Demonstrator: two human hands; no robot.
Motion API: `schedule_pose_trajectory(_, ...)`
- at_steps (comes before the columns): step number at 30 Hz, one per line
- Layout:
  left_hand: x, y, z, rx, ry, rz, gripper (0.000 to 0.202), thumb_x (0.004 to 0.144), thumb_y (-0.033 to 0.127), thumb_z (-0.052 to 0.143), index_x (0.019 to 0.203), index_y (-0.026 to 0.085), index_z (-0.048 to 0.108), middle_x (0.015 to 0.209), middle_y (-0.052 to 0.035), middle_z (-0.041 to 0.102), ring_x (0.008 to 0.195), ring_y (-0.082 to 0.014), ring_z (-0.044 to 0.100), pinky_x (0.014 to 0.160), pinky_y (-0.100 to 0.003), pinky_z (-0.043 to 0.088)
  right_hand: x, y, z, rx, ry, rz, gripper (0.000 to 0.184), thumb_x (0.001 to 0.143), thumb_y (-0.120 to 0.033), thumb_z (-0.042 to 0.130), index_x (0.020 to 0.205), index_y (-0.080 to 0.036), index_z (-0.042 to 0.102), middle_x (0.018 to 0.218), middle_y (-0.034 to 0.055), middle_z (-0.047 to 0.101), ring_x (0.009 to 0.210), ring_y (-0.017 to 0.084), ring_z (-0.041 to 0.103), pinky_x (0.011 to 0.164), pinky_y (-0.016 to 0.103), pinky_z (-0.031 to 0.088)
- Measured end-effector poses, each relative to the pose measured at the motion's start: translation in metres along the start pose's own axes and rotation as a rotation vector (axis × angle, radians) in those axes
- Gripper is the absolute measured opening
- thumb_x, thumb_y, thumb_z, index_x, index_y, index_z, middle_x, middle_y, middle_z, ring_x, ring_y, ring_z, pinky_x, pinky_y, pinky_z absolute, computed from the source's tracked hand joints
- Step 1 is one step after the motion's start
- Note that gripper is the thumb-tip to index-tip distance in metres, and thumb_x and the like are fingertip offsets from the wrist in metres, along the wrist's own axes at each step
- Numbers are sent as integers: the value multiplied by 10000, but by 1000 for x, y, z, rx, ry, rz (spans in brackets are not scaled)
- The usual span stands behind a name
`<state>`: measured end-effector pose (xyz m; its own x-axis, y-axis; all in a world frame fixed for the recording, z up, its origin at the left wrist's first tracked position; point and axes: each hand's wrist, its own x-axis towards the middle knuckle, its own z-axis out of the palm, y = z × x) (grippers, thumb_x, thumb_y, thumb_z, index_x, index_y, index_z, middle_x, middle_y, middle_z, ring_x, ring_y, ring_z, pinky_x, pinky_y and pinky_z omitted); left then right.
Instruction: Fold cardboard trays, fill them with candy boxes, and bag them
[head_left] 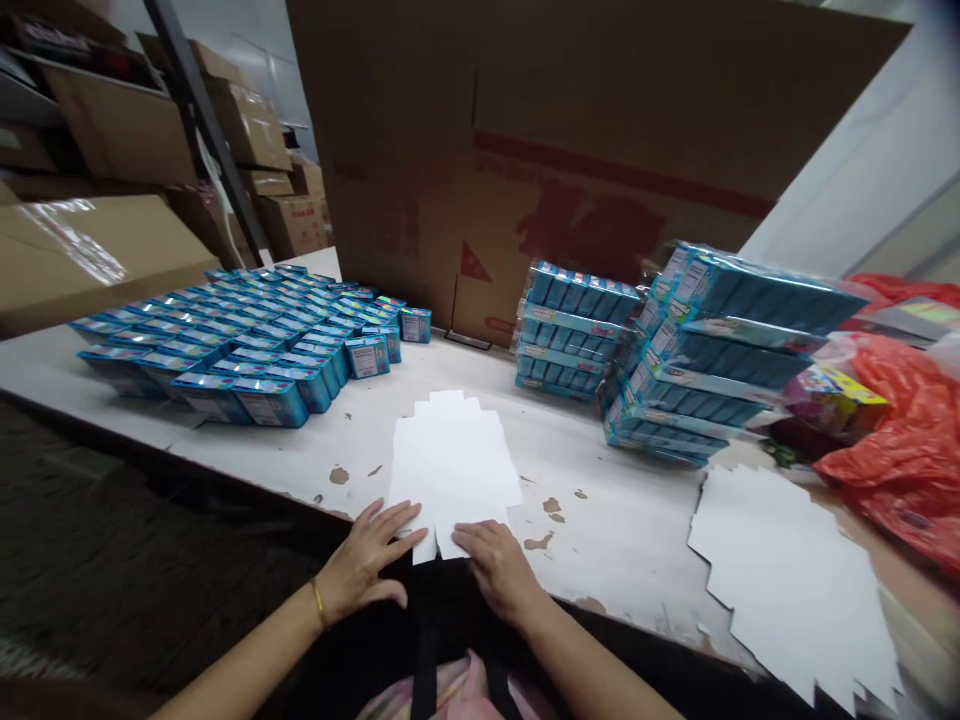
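Observation:
My left hand rests with spread fingers on the lower left edge of a white die-cut card blank, which lies flat on a white, chipped table. My right hand lies flat on the blank's lower edge, holding no other object. Farther right lies a pile of similar white blanks, out of reach of both hands. Rows of small blue boxes stand at the far left of the table.
Shrink-wrapped stacks of blue boxes rise to the right of the blank. A large cardboard carton stands at the table's far side, and a red plastic bag lies at the right. Stacked cartons fill shelving at the left.

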<state>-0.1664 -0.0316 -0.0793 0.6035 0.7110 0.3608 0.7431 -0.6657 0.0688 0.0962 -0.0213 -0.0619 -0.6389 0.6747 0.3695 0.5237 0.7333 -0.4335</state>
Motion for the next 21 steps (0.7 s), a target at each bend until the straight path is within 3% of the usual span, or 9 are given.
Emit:
schedule_pose_trajectory(4, 2, -3, 7, 22, 14, -64, 385, 828, 245, 462, 1208, 308, 461, 1226, -47, 513, 1120, -199, 452, 965, -429, 290, 3, 4, -6, 52, -10, 20, 329, 807, -125, 466, 1102, -252, 531, 1111, 15, 587, 960, 148, 497, 830, 314, 394)
schedule_pose_trajectory(7, 10, 1, 6, -34, 96, -163, 289, 838, 202, 429, 1076, 295, 564, 1125, -27, 578, 1048, -180, 494, 928, -400, 328, 3, 4, -9, -8, -18, -8, 321, 818, -144, 463, 1118, -249, 511, 1117, 17, 581, 964, 143, 487, 819, 302, 386)
schedule_pose_trajectory(10, 28, 17, -5, -85, 134, -330, 221, 851, 232, 408, 942, 229, 609, 985, -39, 620, 955, -173, 521, 856, -364, 373, 4, -7, -7, -178, -52, -86, 271, 836, -171, 440, 1094, -211, 512, 1056, 62, 592, 908, 164, 491, 754, 314, 387)
schedule_pose_trajectory(12, 45, 30, -16, -78, 80, -379, 215, 859, 239, 393, 869, 211, 606, 918, -38, 616, 948, -182, 507, 846, -374, 364, 5, -21, -1, -294, -113, -145, 224, 819, -178, 454, 1030, -163, 530, 959, 89, 597, 837, 184, 492, 690, 324, 384)
schedule_pose_trajectory(15, 65, 42, -29, -54, -83, -239, 215, 860, 217, 392, 759, 195, 580, 812, -32, 589, 905, -194, 488, 798, -372, 367, 5, -41, 5, -369, -205, -207, 193, 782, -157, 478, 962, -117, 537, 877, 96, 581, 788, 196, 483, 638, 322, 374)
schedule_pose_trajectory(17, 70, 39, -32, -58, -169, -96, 213, 858, 203, 397, 728, 182, 565, 751, -36, 565, 815, -186, 479, 719, -332, 382, 1, -43, -1, -349, -211, -196, 238, 806, -182, 466, 1033, -129, 514, 939, 90, 578, 848, 194, 481, 712, 333, 378)
schedule_pose_trajectory(21, 66, 24, -30, -116, -185, -8, 247, 871, 176, 360, 717, 163, 552, 745, -44, 544, 757, -163, 459, 683, -295, 383, -20, -17, -35, -268, -200, -87, 605, 774, -455, 529, 1288, -221, 314, 1279, 68, 430, 1155, 235, 334, 967, 426, 236)
